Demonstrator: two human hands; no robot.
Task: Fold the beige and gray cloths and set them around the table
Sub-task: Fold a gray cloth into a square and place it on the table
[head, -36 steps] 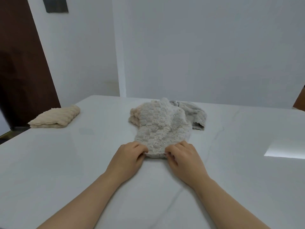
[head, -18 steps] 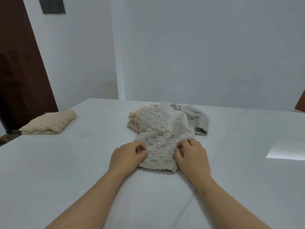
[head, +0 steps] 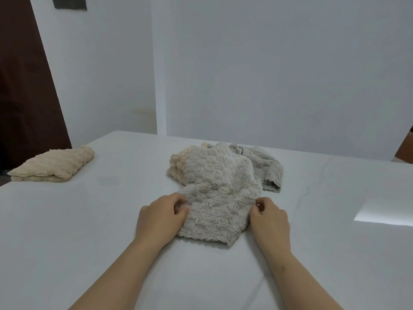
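Fingers (head: pixel 178 199) of the left hand (head: pixel 159 217) are curled and pinched onto the left edge of a gray cloth (head: pixel 219 198); those of the right hand (head: pixel 269 218) are pinched onto its right edge. Between them the cloth is spread on the white worktop (head: pixel 89 231). Beyond the fingers its far end is draped over a beige cloth (head: pixel 176 164) and a darker gray cloth (head: pixel 266 166). Far to their left a folded beige cloth (head: pixel 55 165) is laid.

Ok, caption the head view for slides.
Left hand and right hand pinch the gray cloth on the table; folded beige cloth at left.
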